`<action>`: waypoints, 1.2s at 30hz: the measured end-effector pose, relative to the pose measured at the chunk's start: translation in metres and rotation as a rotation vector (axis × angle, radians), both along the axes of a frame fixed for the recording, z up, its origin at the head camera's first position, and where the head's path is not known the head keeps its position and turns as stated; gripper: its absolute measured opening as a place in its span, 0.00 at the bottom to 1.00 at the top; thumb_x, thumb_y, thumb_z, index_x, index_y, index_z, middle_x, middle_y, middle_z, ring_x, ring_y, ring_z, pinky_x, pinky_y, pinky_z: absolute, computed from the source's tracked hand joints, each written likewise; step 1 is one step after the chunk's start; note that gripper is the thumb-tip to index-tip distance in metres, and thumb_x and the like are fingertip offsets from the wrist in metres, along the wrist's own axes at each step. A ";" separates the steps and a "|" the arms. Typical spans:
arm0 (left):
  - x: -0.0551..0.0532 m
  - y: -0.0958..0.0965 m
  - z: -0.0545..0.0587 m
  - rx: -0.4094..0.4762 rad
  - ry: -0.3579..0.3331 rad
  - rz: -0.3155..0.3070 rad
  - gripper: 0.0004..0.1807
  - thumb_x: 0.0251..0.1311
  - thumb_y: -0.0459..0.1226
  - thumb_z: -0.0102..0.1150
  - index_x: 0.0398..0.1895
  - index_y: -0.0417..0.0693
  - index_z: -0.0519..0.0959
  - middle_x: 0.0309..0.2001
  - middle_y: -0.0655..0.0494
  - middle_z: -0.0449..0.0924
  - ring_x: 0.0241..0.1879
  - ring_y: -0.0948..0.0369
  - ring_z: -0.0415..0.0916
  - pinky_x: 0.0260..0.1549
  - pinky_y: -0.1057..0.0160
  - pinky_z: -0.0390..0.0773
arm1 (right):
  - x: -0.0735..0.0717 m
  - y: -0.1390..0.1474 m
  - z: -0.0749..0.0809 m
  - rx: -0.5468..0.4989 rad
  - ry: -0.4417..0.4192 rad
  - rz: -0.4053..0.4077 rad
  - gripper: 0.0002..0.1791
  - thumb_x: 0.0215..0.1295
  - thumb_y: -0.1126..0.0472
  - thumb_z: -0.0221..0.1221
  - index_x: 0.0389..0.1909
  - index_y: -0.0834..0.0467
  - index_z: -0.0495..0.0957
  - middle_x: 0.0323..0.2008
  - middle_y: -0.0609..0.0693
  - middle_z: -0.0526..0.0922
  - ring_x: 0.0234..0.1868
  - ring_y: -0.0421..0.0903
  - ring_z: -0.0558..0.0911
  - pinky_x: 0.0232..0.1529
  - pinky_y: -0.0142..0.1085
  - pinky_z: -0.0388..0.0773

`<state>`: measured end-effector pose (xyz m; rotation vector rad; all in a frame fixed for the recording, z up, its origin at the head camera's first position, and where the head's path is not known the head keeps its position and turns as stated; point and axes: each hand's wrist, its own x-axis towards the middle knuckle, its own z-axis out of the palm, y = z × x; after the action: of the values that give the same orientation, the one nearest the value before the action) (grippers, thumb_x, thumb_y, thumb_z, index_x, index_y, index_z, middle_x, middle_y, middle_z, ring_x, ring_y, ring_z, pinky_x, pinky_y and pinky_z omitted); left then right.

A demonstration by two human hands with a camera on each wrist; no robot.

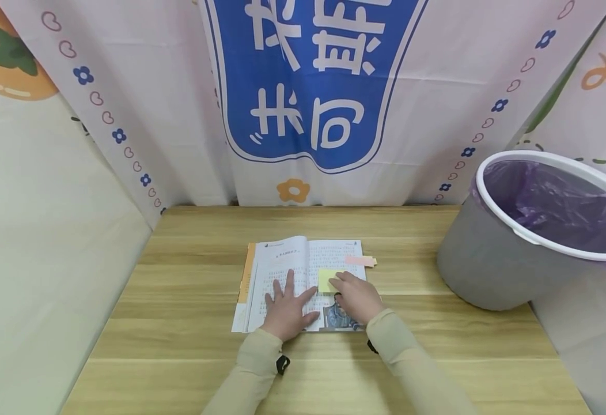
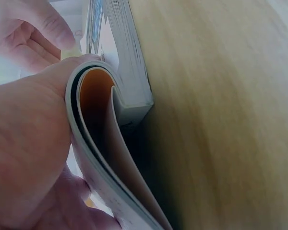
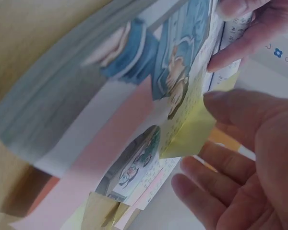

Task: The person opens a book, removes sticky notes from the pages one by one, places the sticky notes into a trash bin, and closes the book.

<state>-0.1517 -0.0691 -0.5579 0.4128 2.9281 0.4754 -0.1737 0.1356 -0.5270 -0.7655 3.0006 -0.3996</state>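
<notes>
An open book (image 1: pixel 329 251) with printed text and a blue-clad figure drawn on its right page lies on the table. My left hand (image 1: pixel 288 311) rests on the left page with fingers spread, its thumb and index finger reaching over the fold. At the right page, my right hand (image 1: pixel 359 297) pinches a yellow sticky note (image 3: pixel 194 132) between thumb and fingers. Part of that note stands up from the paper in the right wrist view. A pink sticky tab (image 1: pixel 359 261) juts past the page's right edge, with a bit of yellow beside it.
The wooden table (image 1: pixel 189 276) carries the book near its middle. To the right stands a grey bin (image 1: pixel 484 259) with a white rim and a purple liner. A printed curtain (image 1: pixel 189 115) hangs behind the table's back edge.
</notes>
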 end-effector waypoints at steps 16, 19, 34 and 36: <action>0.003 0.001 0.005 -0.014 0.001 0.009 0.33 0.62 0.61 0.59 0.70 0.67 0.70 0.77 0.35 0.39 0.68 0.23 0.45 0.57 0.23 0.57 | -0.012 0.001 -0.010 0.032 0.044 0.059 0.16 0.62 0.66 0.65 0.51 0.58 0.83 0.51 0.54 0.84 0.50 0.52 0.84 0.49 0.43 0.82; 0.003 0.001 0.006 -0.006 0.002 0.010 0.33 0.61 0.60 0.59 0.70 0.67 0.70 0.77 0.35 0.39 0.68 0.23 0.44 0.57 0.23 0.57 | -0.013 0.002 -0.010 0.015 0.063 0.041 0.13 0.62 0.65 0.65 0.48 0.56 0.85 0.47 0.52 0.86 0.46 0.50 0.85 0.45 0.41 0.83; 0.004 0.000 0.006 -0.013 0.004 0.012 0.33 0.61 0.61 0.59 0.70 0.67 0.70 0.77 0.34 0.40 0.68 0.23 0.45 0.57 0.24 0.58 | -0.019 0.006 -0.006 -0.008 0.110 -0.019 0.07 0.67 0.62 0.62 0.42 0.55 0.87 0.36 0.49 0.88 0.34 0.44 0.85 0.35 0.36 0.83; 0.003 0.000 0.006 -0.012 0.007 0.012 0.33 0.61 0.61 0.59 0.70 0.67 0.71 0.77 0.34 0.40 0.68 0.23 0.46 0.57 0.24 0.58 | -0.019 0.007 -0.005 -0.008 0.123 -0.027 0.07 0.67 0.62 0.61 0.42 0.55 0.87 0.36 0.49 0.88 0.33 0.44 0.85 0.33 0.36 0.83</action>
<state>-0.1486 -0.0688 -0.5522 0.3967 2.9400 0.4592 -0.1930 0.1426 -0.5324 -0.7788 3.1281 -0.3789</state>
